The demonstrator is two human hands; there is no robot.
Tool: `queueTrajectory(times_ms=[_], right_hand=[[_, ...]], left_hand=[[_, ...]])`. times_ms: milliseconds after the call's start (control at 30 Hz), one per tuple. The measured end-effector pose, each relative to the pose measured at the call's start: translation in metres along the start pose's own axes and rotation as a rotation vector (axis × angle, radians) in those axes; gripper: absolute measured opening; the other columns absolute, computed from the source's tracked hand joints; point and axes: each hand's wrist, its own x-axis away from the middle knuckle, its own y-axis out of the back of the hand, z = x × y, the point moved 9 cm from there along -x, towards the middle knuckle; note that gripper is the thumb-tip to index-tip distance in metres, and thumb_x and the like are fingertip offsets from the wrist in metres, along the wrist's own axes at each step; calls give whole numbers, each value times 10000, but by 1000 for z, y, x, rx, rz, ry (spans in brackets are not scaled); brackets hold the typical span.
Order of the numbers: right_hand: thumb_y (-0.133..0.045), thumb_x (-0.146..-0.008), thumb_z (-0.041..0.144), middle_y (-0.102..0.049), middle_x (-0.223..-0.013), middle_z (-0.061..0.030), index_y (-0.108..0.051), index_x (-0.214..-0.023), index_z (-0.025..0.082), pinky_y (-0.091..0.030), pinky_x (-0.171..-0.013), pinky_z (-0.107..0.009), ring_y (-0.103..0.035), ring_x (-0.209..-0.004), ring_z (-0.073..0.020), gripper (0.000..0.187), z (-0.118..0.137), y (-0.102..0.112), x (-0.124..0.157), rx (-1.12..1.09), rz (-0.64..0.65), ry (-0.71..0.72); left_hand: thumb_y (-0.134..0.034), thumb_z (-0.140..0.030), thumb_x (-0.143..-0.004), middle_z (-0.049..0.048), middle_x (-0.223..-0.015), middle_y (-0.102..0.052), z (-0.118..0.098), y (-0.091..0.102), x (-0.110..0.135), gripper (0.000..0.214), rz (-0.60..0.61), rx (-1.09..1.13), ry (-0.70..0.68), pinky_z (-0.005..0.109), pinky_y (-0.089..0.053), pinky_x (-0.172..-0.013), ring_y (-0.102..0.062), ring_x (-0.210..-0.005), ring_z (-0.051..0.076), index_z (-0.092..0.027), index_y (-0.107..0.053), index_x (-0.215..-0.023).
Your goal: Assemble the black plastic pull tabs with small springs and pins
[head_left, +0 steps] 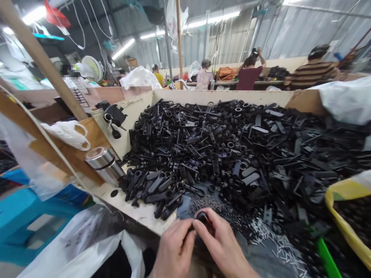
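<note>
Both hands meet at the front edge of the workbench, close together around a small black plastic part. My left hand has thumb and fingers pinched at the part's left side. My right hand curls around its other side, thumb on the near face. The fingers cover most of the part, so its full shape cannot be made out. Just beyond the hands lies a heap of tiny dark metal pieces. To the right are silver pins. Behind spreads a large pile of black plastic parts, many with ring ends.
A steel flask and keys are at the bench's left side. An open white bag is at lower left, beside a blue stool. A yellow-rimmed sack stands right. Several people sit at the back.
</note>
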Motion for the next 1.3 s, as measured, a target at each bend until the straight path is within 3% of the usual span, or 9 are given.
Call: queueTrajectory(times_ms=[100,233,400,700,800,867,933,1133,1300], right_hand=[[-578,-1017,412,-693,-790,39,-632,-1307,225,-478,-633,-244,-641,-671,-162,350,2,3,-35,207,124,-17],[-611,-1024,331,-717,-908,6,-711,-1175,232,-482,-730,-250,-700,-828,-174,207,-2,23,-78,568,102,-10],[-698,-962,271,-716,-964,-38,-751,-925,216,-439,-675,-259,-714,-843,-205,85,-1,9,-103,762,172,23],[-578,-1055,198,-704,-1005,1,-730,-1097,248,-399,-681,-250,-689,-846,-149,165,27,30,-53,841,370,197],[-683,-1004,186,-698,-932,32,-731,-971,227,-402,-680,-234,-680,-817,-132,72,44,30,-20,715,539,280],[-737,-965,170,-679,-866,52,-724,-884,220,-401,-676,-229,-669,-779,-124,97,50,29,-7,652,608,299],[-766,-946,172,-661,-836,63,-740,-867,230,-406,-666,-219,-657,-746,-113,101,48,30,-6,591,608,288],[-644,-1042,209,-708,-999,-10,-761,-1074,227,-463,-734,-213,-702,-843,-139,123,11,57,-60,727,254,88],[-618,-985,89,-717,-974,-95,-754,-917,147,-440,-660,-275,-711,-785,-209,163,-18,55,-90,836,211,-29]], left_hand=[[-622,-274,-959,93,-898,-807,-25,47,-30,257,-195,-469,-304,421,-431,-831,-669,-817,292,-214,-803,-1132],[-606,-261,-974,142,-1013,-799,-39,102,-71,221,-488,-998,-427,514,-407,-864,-637,-997,376,-167,-804,-999],[-601,-257,-992,156,-1160,-769,-34,113,-89,239,-531,-1019,-424,550,-427,-910,-603,-1112,409,-153,-783,-1108],[-598,-279,-994,26,-1031,-736,-39,54,-54,173,-126,-386,-395,284,-512,-894,-677,-971,205,-268,-699,-1134],[-698,-331,-904,33,-1248,-749,-26,4,-47,405,378,-286,-201,317,-498,-991,-664,-1149,272,-321,-696,-1309],[-716,-332,-872,17,-1163,-788,-9,-31,-26,414,793,-201,30,309,-529,-897,-701,-1052,283,-343,-727,-1286],[-652,-286,-896,0,-1040,-801,3,-49,-6,321,994,-81,242,291,-529,-811,-709,-947,258,-331,-765,-1194],[-619,-161,-812,37,-971,-780,26,-78,20,525,921,641,715,244,-482,-721,-710,-817,160,-223,-609,-1333],[-769,-266,-807,-4,-852,-718,34,-71,12,354,703,730,786,273,-524,-655,-715,-654,150,-222,-545,-1077]])
